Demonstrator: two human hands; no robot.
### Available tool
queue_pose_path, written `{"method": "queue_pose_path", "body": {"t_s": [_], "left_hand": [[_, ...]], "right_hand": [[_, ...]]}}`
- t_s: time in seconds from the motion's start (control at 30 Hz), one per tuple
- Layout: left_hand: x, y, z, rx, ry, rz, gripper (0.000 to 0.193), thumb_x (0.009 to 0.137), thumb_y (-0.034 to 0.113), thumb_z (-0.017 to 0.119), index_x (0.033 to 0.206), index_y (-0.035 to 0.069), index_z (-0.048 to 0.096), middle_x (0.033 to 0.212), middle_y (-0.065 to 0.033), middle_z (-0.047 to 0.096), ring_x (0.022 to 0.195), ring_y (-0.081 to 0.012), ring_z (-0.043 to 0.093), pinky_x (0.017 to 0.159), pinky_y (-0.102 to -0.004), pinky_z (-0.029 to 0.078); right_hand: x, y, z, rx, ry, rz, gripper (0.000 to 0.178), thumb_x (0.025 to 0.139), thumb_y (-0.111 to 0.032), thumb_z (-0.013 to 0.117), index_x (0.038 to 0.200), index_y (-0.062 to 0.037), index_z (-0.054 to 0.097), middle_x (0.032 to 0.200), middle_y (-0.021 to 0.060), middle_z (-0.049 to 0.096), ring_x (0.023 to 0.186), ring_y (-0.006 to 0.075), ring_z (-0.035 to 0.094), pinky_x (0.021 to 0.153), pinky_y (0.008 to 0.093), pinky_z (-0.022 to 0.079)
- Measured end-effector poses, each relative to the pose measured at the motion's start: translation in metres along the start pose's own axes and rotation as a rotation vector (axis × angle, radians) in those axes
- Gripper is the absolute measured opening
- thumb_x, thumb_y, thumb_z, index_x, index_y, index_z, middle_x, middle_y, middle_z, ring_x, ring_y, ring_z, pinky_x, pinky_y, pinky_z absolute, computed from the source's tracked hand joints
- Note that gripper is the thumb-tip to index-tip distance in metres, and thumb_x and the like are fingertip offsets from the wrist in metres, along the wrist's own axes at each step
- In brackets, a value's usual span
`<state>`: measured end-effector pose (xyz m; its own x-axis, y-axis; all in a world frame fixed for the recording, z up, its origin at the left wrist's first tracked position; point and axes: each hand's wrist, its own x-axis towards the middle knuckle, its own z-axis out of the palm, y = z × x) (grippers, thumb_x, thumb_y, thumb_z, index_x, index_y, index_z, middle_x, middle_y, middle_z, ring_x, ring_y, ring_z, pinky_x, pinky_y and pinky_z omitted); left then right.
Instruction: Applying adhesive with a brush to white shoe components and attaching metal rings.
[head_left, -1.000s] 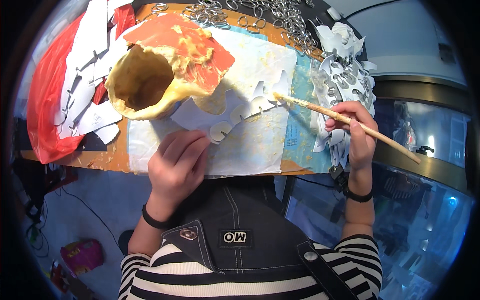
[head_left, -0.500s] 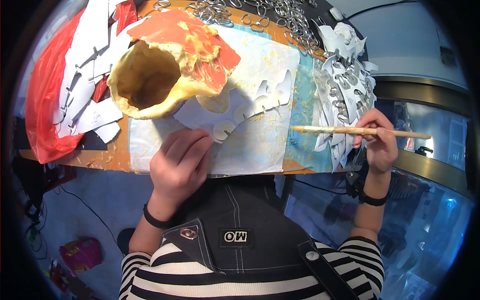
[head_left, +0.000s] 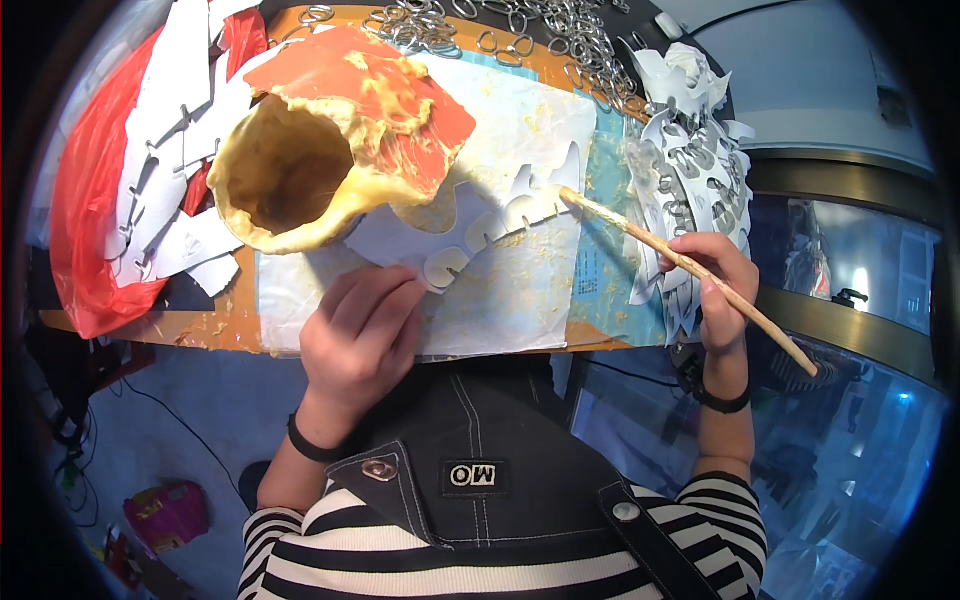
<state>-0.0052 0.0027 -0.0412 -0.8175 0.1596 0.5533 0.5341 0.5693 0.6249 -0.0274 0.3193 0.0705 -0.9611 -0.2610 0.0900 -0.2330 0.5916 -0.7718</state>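
Note:
My left hand point(head_left: 358, 332) presses its fingertips on the near end of a white cut-out paper strip point(head_left: 470, 230) with rounded notches, lying on a glue-smeared white sheet point(head_left: 520, 290). My right hand point(head_left: 715, 290) holds a long wooden brush point(head_left: 680, 260) slantwise, its tip resting at the strip's far right end. A yellowish glue-covered pot point(head_left: 290, 170) with a wide open mouth lies tilted beside an orange paper point(head_left: 400, 90) smeared with paste, just beyond my left hand.
A red plastic bag point(head_left: 85, 220) with white paper offcuts point(head_left: 170, 120) lies at the left. Several metal rings point(head_left: 520, 30) are heaped along the far edge. A pile of white cut-outs point(head_left: 690, 150) sits at the right. The orange board's near edge point(head_left: 200, 335) runs below my hands.
My right hand swung the brush from a level pose off to the right back onto the sheet, tip now at the strip's end. My left hand stayed on the strip.

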Motion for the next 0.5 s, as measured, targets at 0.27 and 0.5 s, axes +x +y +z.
{"method": "queue_pose_path", "body": {"t_s": [0.27,0.5], "left_hand": [[-0.002,-0.005,0.001,0.001,0.006,0.043,0.030,0.059,-0.005,0.069,0.087,0.005,0.065,0.088,-0.0061,0.063,0.075,-0.0249,0.063,0.061,-0.0322,0.052],[-0.004,-0.006,0.001,0.011,0.005,0.035,0.029,0.059,-0.005,0.069,0.086,0.005,0.065,0.088,-0.0058,0.063,0.074,-0.0247,0.062,0.061,-0.0321,0.052]], "right_hand": [[0.007,-0.004,0.000,-0.019,-0.037,0.008,0.036,0.076,-0.020,0.047,0.095,0.0082,0.059,0.082,0.0152,0.064,0.075,0.0193,0.064,0.072,0.0288,0.051],[0.020,-0.020,-0.015,0.005,-0.139,0.070,0.036,0.079,-0.024,0.048,0.091,0.0079,0.059,0.076,0.0133,0.062,0.069,0.0170,0.063,0.065,0.0269,0.050]]}}
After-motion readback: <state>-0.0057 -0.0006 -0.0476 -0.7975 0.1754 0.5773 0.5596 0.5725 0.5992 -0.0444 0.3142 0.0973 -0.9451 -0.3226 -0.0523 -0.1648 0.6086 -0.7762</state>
